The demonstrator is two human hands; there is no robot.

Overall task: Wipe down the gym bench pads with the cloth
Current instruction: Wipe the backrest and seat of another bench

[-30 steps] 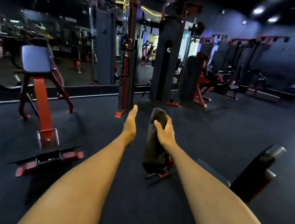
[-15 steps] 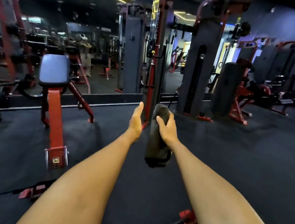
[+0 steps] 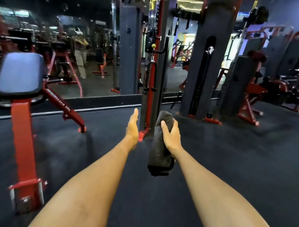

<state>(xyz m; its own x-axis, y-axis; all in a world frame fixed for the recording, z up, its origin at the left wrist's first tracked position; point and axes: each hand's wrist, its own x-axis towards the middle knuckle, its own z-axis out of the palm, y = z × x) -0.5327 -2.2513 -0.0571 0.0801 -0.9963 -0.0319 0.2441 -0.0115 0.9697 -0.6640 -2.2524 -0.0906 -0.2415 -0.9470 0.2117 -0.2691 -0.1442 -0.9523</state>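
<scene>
Cloth (image 3: 159,156) in right grip (image 3: 171,136), tail below

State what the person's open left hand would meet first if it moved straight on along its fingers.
The left hand would probably meet the red-and-black steel upright post first; depth is unclear, so it may slip past to the mirrored wall.

Dark rubber floor (image 3: 231,169) throughout. Red cable-machine upright (image 3: 155,58) stands at centre in front of the wall mirror (image 3: 99,23), with a black rope attachment (image 3: 147,74) hanging on it and a grey weight-stack tower (image 3: 203,73) just right of it. Red-framed machines (image 3: 252,101) stand farther right.
</scene>
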